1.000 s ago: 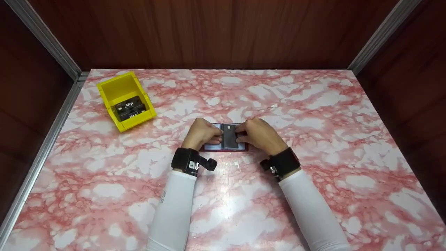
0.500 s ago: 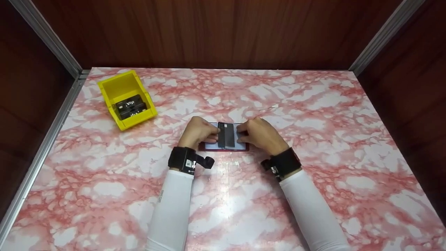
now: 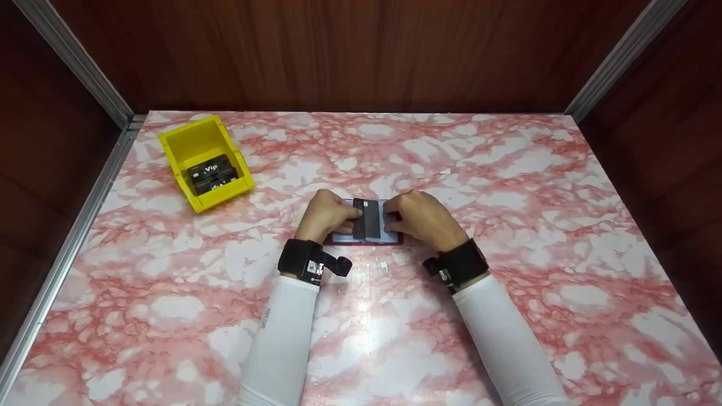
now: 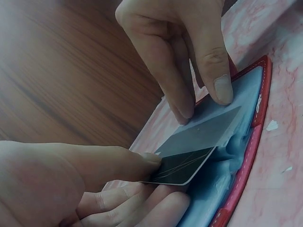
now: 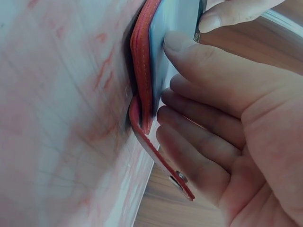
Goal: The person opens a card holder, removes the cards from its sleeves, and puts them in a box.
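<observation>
An opened red card holder (image 4: 267,90) with clear bluish sleeves lies on the table. A black card (image 4: 182,168) sits partly inside the sleeve on the right, its left part bare and its right part grey through the plastic. My left hand (image 3: 325,217) pinches the card's bare end, thumb on top and fingers below in the left wrist view. My right hand (image 3: 420,219) is at the holder's right side. Its thumb (image 5: 182,42) presses on the clear sleeve (image 4: 227,101), with the other fingers curled at the edge. The snap strap (image 5: 158,158) hangs out beside those fingers.
A yellow bin (image 3: 225,197) with black cards (image 3: 211,168) marked "Vip" stands at the back left of the pink-and-white marbled table (image 3: 507,169). Dark wood-grain panels (image 3: 350,56) enclose the back and sides.
The black card has slid left, so more of it shows outside the sleeve. My left hand moved left, then slightly back right along the card. The right hand has barely moved.
</observation>
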Tool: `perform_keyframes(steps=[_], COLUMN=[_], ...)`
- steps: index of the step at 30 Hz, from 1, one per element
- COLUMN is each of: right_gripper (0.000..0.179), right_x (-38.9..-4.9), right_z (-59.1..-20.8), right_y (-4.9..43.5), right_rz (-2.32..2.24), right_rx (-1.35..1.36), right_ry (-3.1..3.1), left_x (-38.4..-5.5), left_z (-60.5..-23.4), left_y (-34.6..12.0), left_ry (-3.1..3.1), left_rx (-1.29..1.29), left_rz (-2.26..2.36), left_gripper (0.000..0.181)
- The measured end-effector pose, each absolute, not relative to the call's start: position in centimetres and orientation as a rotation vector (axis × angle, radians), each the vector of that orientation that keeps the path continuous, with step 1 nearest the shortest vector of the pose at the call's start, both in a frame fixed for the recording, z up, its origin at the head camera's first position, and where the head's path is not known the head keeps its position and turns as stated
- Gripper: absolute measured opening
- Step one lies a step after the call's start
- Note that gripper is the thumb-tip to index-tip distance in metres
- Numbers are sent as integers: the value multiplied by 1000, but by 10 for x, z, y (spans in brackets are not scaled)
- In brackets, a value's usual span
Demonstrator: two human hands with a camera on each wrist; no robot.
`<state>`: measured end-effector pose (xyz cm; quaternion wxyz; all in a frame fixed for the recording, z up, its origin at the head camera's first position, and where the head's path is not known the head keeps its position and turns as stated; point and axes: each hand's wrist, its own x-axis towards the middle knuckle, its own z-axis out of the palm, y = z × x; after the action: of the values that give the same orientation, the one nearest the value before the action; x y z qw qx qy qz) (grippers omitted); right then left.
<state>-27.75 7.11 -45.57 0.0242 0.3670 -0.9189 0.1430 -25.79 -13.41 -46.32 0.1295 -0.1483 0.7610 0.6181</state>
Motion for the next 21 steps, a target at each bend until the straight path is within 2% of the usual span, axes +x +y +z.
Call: perform_keyframes(steps=[21], right_gripper=[17], right_x=[-278], right_z=[-455], right_y=[73], right_rz=[475], right_rx=[1196], right_ry=[-2865], left_x=[-256], left_z=[-463], left_y=[-143], left_ry=[2220], left_rx=[-403], left_rz=[1788], left_gripper=[16])
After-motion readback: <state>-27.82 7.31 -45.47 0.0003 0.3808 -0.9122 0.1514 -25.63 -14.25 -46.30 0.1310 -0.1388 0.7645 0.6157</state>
